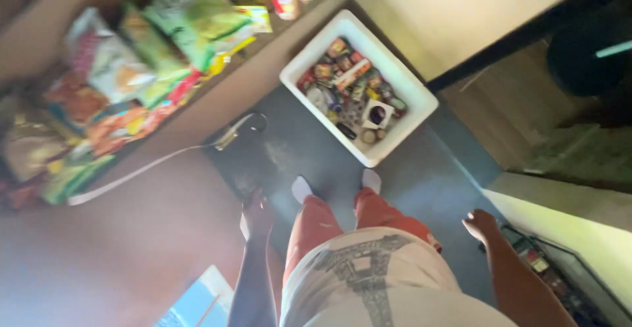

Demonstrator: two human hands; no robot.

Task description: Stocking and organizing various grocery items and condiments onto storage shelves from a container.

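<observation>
While standing on grey floor (408, 169): left hand (255, 212) hanging low, fingers curled, holding nothing visible; right hand (480, 223) hanging, fingers loosely bent, empty. White box (421, 100) of small goods just ahead of feet (301, 187).

Beyond the fingertips of the left hand (256, 212), the dark grey floor (421, 175) looks smooth and matt, and on it stands a white square foam-like box (421, 100) with thick, dull walls. Further out from those fingers, crinkled, glossy plastic snack bags in green and orange (158, 44) catch the light. Beside the right hand (480, 225), the coral trousers (316, 225) are soft matt cloth.
</observation>
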